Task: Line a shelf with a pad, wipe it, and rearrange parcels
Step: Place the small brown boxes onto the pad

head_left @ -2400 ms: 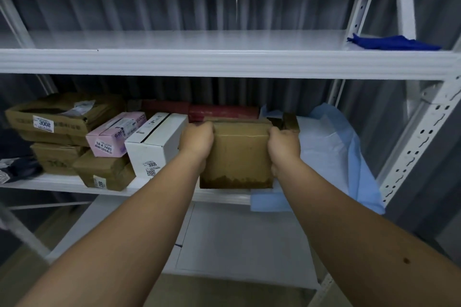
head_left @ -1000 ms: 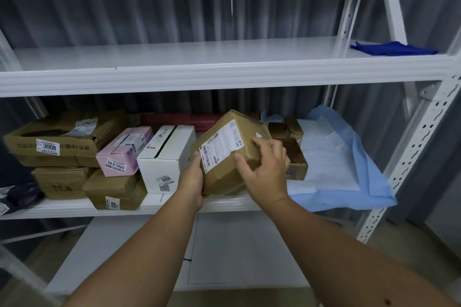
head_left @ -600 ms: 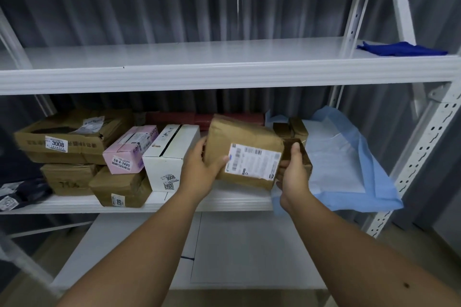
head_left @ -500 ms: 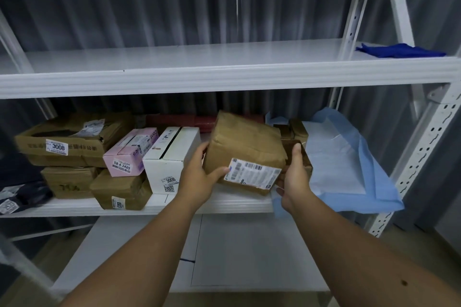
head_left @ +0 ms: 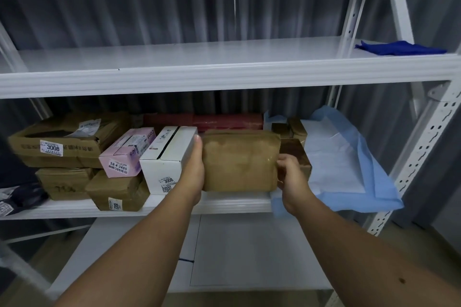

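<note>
parcel rearranging, with the brown parcel (head_left: 239,162) going into the row on the middle shelf (head_left: 224,203).

left hand (head_left: 193,172) lies flat against the parcel's left side, fingers straight, squeezed in beside the white box (head_left: 166,159); right hand (head_left: 290,177) curls round its right end, just in front of a small dark box (head_left: 298,154). the parcel sits between the two hands, at the shelf's near edge, just left of the blue pad (head_left: 349,169). next move, as i judge it: push it back level with the row, then let go.
</note>
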